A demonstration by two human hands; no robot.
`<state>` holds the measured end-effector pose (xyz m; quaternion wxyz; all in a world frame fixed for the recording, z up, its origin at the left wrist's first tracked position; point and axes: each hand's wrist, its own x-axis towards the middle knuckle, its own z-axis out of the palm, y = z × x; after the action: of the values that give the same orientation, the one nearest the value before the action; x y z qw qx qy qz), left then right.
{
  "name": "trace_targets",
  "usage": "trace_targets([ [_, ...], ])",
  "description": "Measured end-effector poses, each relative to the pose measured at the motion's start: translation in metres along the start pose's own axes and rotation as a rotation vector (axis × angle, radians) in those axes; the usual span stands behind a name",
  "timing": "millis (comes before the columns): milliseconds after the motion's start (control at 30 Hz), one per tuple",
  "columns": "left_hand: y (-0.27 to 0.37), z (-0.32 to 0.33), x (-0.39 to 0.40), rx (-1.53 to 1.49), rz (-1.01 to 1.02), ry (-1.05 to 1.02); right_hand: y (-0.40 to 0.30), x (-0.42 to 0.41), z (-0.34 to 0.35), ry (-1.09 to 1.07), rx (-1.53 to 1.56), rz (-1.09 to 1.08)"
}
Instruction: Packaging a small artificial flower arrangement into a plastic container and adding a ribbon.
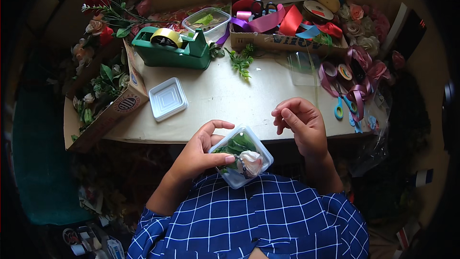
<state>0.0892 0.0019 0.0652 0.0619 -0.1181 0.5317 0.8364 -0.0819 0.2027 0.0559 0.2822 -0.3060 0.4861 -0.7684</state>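
My left hand (206, 151) grips a small square plastic container (235, 180) near my chest, thumb over its upper face. A pale artificial rose (251, 162), green leaves (240, 143) and a string of dark beads (244, 168) show at the container. To the right of it, my right hand (303, 126) is raised with curled fingers and holds nothing visible. Farther left on the table lies a white square plastic lid or tray (168, 99). A green artificial sprig (240, 63) rests beyond my hands.
A green tape dispenser (172, 55) stands at back left, beside a cardboard box (125, 105) of artificial flowers. Behind are a clear tub (212, 27) and a cardboard tray (266, 41) of ribbons. Scissors (338, 108) and pink ribbon (327, 79) lie at right.
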Motion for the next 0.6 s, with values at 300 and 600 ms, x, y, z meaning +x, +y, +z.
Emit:
trace_targets([
  [300, 0.009, 0.025, 0.005, 0.294, 0.058, -0.090, -0.035, 0.027, 0.009, -0.149, -0.369, 0.082],
  [600, 0.008, 0.041, 0.008, 0.281, 0.040, -0.114, -0.047, 0.054, 0.010, -0.839, -0.645, 0.098],
])
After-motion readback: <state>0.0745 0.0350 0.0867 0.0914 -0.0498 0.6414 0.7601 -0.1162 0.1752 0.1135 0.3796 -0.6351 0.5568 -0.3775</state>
